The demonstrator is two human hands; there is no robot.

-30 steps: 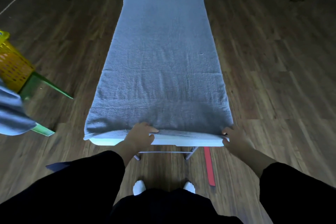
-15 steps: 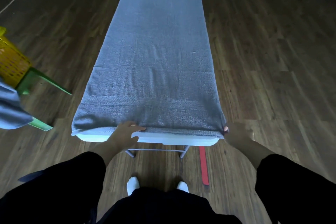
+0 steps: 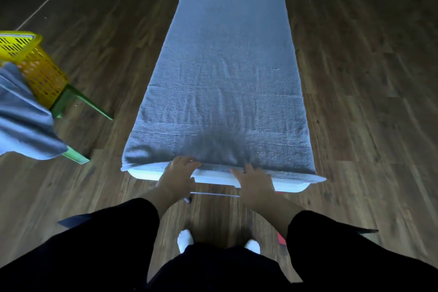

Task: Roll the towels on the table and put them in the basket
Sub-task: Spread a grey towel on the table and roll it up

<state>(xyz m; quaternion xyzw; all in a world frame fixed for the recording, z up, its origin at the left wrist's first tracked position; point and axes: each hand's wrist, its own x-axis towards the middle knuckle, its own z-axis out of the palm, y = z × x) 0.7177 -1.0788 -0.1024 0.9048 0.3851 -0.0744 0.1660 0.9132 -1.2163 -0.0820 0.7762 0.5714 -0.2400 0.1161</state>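
A grey-blue towel (image 3: 227,83) lies spread flat along the narrow white table (image 3: 291,186) and covers nearly all of its top. My left hand (image 3: 176,176) is at the near hem, left of the middle, with its fingers curled over the towel's edge. My right hand (image 3: 254,181) is close beside it at the middle of the hem, and its fingertips tuck into the edge. The yellow basket (image 3: 35,69) stands at the far left on a green stool (image 3: 78,102).
A second grey-blue towel (image 3: 23,125) hangs at the left edge, in front of the basket. Dark wooden floor surrounds the table. A red strip (image 3: 280,239) lies on the floor by my feet, under the table's near right end.
My right hand has left the towel's near right corner and moved left to the middle of the hem, close to my left hand. The left hand stays on the hem.
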